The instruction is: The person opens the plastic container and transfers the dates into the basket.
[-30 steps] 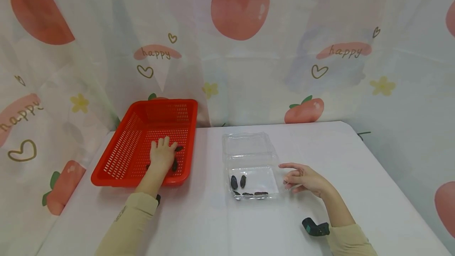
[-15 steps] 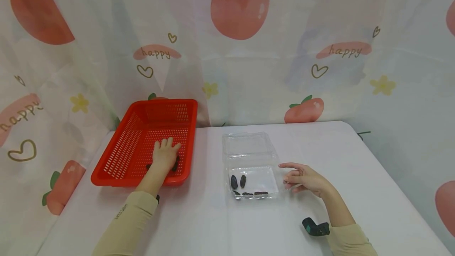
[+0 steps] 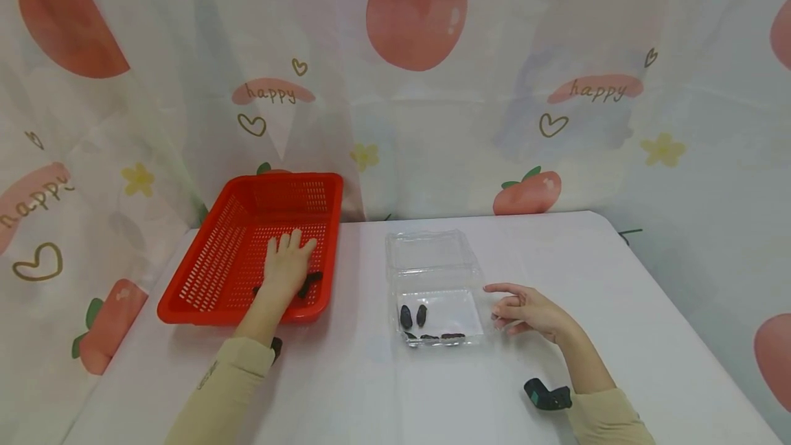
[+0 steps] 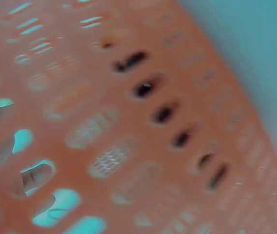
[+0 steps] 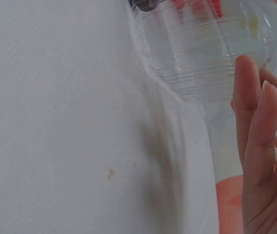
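In the head view my left hand (image 3: 287,270) is inside the red perforated basket (image 3: 185,287), fingers straight and spread over its floor. Dark elongated date-like pieces (image 3: 311,282) lie just right of that hand, and another dark bit shows at its left edge. My right hand (image 3: 531,309) stays beside the clear plastic box (image 3: 460,311), fingers loosely bent and holding nothing. Several dark pieces (image 3: 406,317) lie in the box, along its left and near sides. In the right wrist view, right fingertips (image 5: 247,70) overlap the box wall (image 5: 197,83).
The box's clear lid (image 3: 429,250) lies folded back toward the rear. A black wrist device (image 3: 546,395) is by the right sleeve. Behind the white table (image 3: 346,390) hangs a fruit-printed curtain (image 3: 426,143). The left wrist view shows blurred basket wall (image 4: 143,146) at close range.
My left hand has shifted slightly right within the basket, and its fingers have spread. A dark piece that was beyond the thumb now lies nearer, beside another piece. The right hand is still.
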The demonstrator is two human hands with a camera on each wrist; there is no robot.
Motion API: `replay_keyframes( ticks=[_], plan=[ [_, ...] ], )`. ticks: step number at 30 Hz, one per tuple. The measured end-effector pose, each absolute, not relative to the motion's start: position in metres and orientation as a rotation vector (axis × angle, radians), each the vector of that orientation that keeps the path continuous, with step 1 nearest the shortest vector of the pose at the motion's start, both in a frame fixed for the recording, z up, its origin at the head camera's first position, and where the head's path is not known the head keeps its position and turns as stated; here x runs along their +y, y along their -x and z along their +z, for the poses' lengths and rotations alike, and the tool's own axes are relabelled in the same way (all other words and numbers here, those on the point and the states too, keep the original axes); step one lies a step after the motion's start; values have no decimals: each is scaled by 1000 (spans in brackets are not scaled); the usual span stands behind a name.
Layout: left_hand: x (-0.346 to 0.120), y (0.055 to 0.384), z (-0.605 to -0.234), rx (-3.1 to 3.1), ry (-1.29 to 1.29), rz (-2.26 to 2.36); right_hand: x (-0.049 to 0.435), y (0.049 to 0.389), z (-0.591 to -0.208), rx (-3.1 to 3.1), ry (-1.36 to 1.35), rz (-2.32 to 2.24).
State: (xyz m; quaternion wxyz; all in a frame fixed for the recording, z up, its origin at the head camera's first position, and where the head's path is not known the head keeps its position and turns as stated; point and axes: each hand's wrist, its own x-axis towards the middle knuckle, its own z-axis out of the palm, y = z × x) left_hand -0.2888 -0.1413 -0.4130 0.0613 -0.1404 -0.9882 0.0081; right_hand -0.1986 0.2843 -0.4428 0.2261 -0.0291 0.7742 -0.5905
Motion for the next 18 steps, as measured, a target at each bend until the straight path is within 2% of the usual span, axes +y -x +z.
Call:
replay_keyframes(
  ticks=[11,18],
  plan=[
    [-108,275,-391,-2770,484,75,285,199,-445,2135,92,-1628],
    [-82,267,-399,-2630,617,107,286,199,-446,2125,94,-1644]
  ],
)
